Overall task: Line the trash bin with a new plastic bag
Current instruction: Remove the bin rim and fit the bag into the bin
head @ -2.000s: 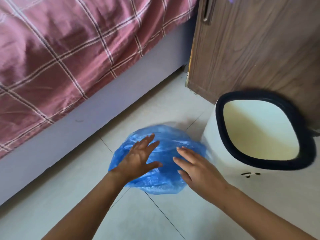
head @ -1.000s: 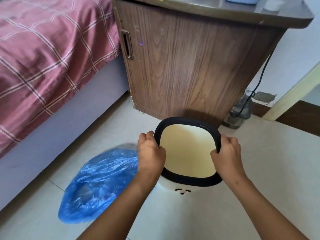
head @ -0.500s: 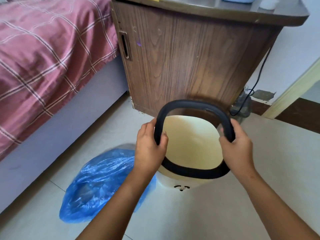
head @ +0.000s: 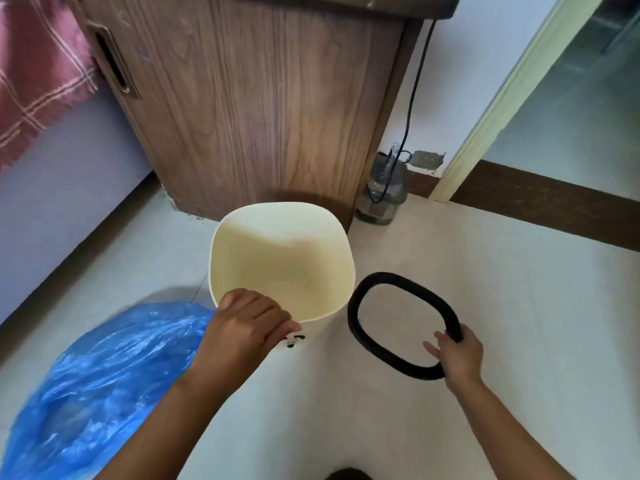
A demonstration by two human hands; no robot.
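A cream trash bin (head: pixel 277 237) stands on the tiled floor, empty inside, with no ring on its rim. My left hand (head: pixel 247 322) grips the bin's near rim. My right hand (head: pixel 457 351) holds the black oval ring (head: pixel 363 336) at its right end, low over the floor just right of the bin. A blue plastic bag (head: pixel 93 382) lies crumpled on the floor at the lower left, beside my left forearm.
A wooden cabinet (head: pixel 249 98) stands right behind the bin. A bed with a red checked cover (head: pixel 38 71) fills the left side. A clear jar with a black cable (head: pixel 382 188) sits by the wall. A doorway (head: pixel 571 109) opens at the right.
The black ring has come off the bin. My right hand carried it down to the right; my left hand let go of it and now holds the bin's rim.
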